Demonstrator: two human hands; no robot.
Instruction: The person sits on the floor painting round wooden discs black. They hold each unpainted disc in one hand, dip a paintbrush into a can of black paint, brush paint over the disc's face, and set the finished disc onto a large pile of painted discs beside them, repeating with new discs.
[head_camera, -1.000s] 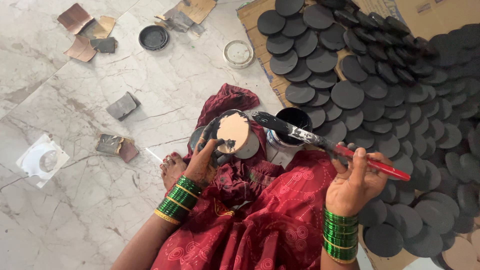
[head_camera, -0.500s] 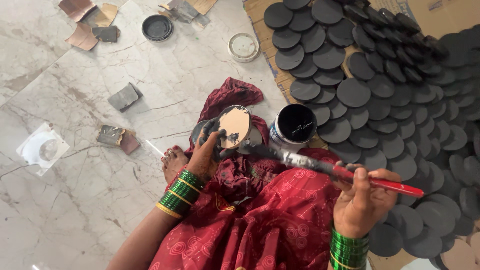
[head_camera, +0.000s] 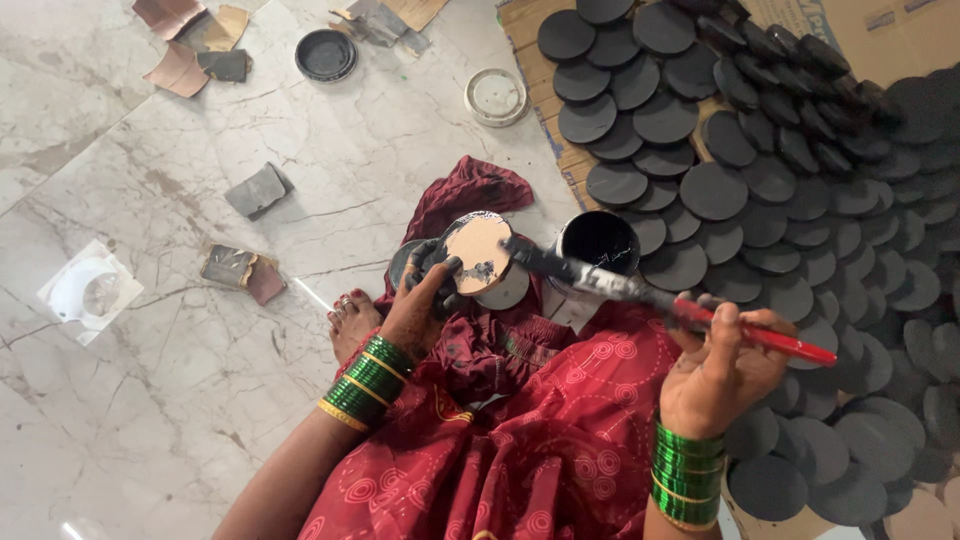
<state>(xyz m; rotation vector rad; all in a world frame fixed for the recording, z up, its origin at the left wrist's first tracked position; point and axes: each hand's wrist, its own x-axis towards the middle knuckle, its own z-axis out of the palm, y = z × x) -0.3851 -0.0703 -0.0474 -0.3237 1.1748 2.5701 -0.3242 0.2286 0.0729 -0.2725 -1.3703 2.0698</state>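
Right hand (head_camera: 722, 372) near right, fingers wrapped round the red-handled brush (head_camera: 660, 297); bristle end sits on the round disc (head_camera: 478, 252). Left hand (head_camera: 425, 300), paint-stained, pinches that disc by its rim, tan face up, centre frame over the red cloth (head_camera: 470, 190). Black paint tin (head_camera: 597, 243) just right of disc. Painted black discs (head_camera: 712, 190) spread on cardboard, far right. Marble floor (head_camera: 150, 400) left.

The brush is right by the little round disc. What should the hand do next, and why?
Probably sweep the brush across the disc. Its face is mostly bare tan with a few dark smears, the left hand holds it up, and the brush tip, held by the right hand, sits at its edge.
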